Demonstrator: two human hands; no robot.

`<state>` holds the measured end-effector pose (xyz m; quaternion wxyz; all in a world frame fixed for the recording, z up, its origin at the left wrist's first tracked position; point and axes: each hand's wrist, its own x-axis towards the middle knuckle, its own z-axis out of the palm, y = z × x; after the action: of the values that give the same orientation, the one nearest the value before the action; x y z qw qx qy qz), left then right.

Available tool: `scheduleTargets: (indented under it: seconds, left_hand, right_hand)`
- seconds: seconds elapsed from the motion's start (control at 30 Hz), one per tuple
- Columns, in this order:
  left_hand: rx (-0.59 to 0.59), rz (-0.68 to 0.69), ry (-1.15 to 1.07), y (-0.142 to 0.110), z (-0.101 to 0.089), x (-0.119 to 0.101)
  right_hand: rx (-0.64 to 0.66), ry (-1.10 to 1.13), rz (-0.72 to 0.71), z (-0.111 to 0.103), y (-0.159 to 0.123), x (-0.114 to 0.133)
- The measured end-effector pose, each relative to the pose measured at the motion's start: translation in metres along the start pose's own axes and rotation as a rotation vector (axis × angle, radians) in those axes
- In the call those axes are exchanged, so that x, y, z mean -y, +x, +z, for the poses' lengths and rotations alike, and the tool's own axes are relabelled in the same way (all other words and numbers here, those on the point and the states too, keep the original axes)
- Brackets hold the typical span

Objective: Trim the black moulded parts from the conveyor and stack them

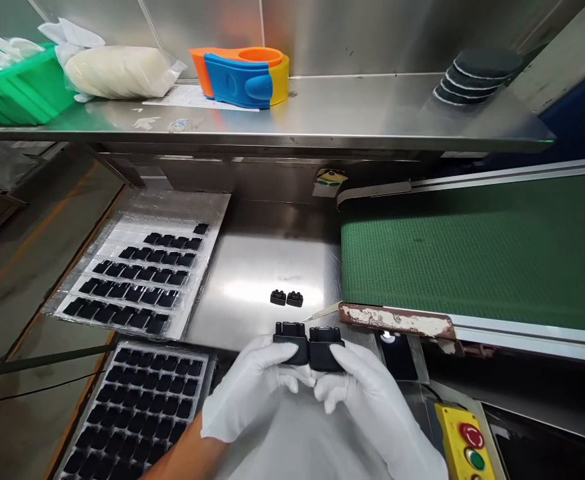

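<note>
- At far left on the steel shelf (pixel 292 110), we see a green plastic crate (pixel 17 87) with white gloves (pixel 15 48) over its rim, then a clear bag of something white (pixel 117 72).
- Further along that shelf sit a sheet of paper (pixel 182 97) and an orange, blue and yellow tape dispenser (pixel 239 79).
- Below, a clear blister tray (pixel 137 273) holds rows of small black parts, and a black-filled tray (pixel 132 413) lies nearer us.
- On the bare steel tabletop (pixel 252 267), two small black pieces (pixel 285 298) lie side by side, just short of a pale pointed tool (pixel 322 311), perhaps tweezers.
- Our gloved left hand (pixel 252 390) is closed around one black moulded block (pixel 290 343), its fingers wrapped low on the block.
- Our gloved right hand (pixel 372 400) is closed the same way around a second black moulded block (pixel 326 349), which sits against the first just above the tabletop's near edge.
- Holding low on the sides serves us well: the top faces stay visible, and both blocks stay level.
- To the right run a green conveyor belt (pixel 472 253) and a yellow control box (pixel 465 440) with red and green buttons; dark round pads (pixel 482 77) are stacked on the shelf above.
</note>
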<state>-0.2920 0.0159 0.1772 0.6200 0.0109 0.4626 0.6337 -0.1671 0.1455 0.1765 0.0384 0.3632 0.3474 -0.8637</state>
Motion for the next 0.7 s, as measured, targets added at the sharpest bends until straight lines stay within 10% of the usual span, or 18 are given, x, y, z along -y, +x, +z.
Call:
scheduleTargets:
  seconds: [0.23, 0.4, 0.5, 0.7]
  left_hand:
    - [-0.413, 0.225, 0.843, 0.000, 0.010, -0.007]
    - [-0.477, 0.258, 1.431, 0.004, 0.010, -0.008]
    - [-0.452, 0.236, 1.245, 0.009, 0.003, -0.004]
    - [-0.244, 0.028, 0.137, 0.026, -0.055, 0.032]
  right_hand:
    - [-0.303, -0.911, -0.358, -0.020, 0.009, -0.003]
    - [-0.361, -1.345, -0.590, -0.023, 0.008, 0.001]
    - [-0.308, -1.171, -0.505, -0.031, 0.015, -0.006]
    - [-0.171, -0.477, -0.172, -0.068, 0.089, -0.076]
